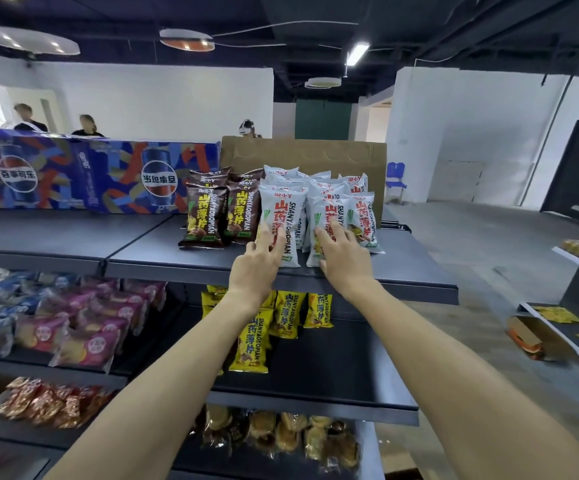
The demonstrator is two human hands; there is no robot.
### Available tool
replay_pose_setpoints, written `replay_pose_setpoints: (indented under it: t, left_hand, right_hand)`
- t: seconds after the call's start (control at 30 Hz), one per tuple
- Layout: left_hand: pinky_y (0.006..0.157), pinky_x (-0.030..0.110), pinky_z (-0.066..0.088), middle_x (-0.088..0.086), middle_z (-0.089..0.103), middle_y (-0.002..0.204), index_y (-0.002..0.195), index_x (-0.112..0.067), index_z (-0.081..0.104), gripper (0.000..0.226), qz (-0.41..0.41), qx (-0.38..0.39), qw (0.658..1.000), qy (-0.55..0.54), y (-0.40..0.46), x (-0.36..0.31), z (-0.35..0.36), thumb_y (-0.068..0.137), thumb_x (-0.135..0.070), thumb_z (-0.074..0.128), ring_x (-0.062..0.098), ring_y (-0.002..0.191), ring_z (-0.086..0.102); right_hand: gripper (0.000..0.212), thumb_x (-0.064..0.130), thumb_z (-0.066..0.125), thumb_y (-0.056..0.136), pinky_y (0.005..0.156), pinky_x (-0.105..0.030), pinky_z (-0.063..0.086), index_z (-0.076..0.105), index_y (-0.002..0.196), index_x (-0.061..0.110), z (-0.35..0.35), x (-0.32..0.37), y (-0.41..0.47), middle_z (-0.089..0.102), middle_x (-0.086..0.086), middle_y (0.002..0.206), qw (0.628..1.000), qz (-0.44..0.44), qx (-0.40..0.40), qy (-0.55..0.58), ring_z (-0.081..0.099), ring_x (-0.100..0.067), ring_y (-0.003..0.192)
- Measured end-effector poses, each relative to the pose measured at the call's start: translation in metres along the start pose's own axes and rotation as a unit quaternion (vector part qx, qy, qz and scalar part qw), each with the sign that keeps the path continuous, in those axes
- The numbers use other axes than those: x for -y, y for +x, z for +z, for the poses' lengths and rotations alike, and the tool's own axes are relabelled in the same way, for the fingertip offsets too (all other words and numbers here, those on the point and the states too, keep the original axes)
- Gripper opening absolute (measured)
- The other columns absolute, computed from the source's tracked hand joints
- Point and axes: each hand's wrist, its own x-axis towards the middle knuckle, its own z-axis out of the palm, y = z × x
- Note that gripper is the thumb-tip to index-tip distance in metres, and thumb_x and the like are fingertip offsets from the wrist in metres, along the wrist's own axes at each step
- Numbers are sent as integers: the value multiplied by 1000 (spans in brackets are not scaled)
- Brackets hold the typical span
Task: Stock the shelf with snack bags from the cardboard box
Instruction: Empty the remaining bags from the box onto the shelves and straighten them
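Both arms reach over the top shelf, the left hand and right hand laid with loose, straight fingers against the front white snack bags. The bags look light, puffy and slippery (best steadied by their flanks), standing before a cardboard box.

Two bare forearms reach in from the bottom edge, no sleeves showing. The left hand and right hand wear no gloves, rings or watch.
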Motion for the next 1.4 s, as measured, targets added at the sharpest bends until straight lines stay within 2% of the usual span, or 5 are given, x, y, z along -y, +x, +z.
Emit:
replay_pose_setpoints:
  t: [0.3,0.6,0.8,1.17,1.4]
  left_hand:
    - [73,40,55,13,40,138,144,-17,27,63,-60,39,997,-21,-18,40,-17,90,-25,59,33,109,57]
    - [76,39,54,9,45,132,139,-19,33,58,-55,28,998,-14,-17,117,-11,88,-5,57,30,116,53]
    - [74,37,51,7,48,128,135,-21,37,54,-52,19,998,2,-2,174,7,87,-7,58,28,109,55]
    - [115,47,27,17,11,156,152,-8,-12,151,-56,205,919,-331,89,237,82,50,-54,88,35,143,18]
    - [115,40,29,13,10,159,153,-8,-9,132,18,137,928,-346,91,246,98,68,-54,80,28,144,21]
  right_hand:
    - [40,22,47,98,86,-48,53,43,137,19,-23,27,11,36,-12,151,996,-33,-64,52,47,-35,126]
    - [50,24,54,96,99,-42,48,38,143,16,-19,114,35,27,-12,154,988,-128,-56,60,37,-32,136]
    - [55,26,51,100,113,-45,34,31,150,17,6,175,51,17,-9,160,983,-117,131,61,24,-30,145]
    - [85,3,59,90,106,-45,42,9,153,30,57,209,107,-10,-8,163,992,21,105,70,4,-33,149]
    - [102,18,66,83,115,-50,30,-5,154,35,60,211,116,-11,-4,163,988,26,132,80,-3,-35,150]
